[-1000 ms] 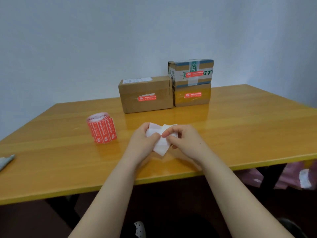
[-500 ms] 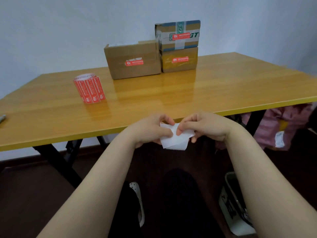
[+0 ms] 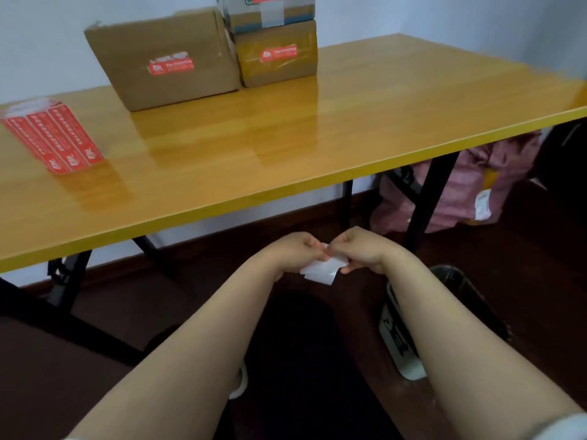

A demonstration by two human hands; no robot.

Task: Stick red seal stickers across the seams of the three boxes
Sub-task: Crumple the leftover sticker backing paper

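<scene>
Three cardboard boxes stand at the back of the yellow table point(image 3: 317, 147). The wide brown box point(image 3: 165, 58) carries a red seal sticker point(image 3: 171, 65) on its front. To its right, a smaller box point(image 3: 279, 55) also bears a red sticker point(image 3: 279, 53), and a taped box point(image 3: 270, 9) is stacked on top of it, cut off by the frame. A roll of red stickers point(image 3: 54, 136) stands at the table's left. Below the table edge, my left hand point(image 3: 293, 254) and my right hand point(image 3: 362, 249) both pinch crumpled white backing paper point(image 3: 322, 271).
A bin with a dark liner point(image 3: 422, 319) sits on the floor under my right forearm. A pink bag point(image 3: 460, 192) lies behind the black table legs point(image 3: 428, 198). The floor is dark brown.
Both hands have come off the table and down below its front edge with the white paper, folding it smaller. The view has tilted downward.
</scene>
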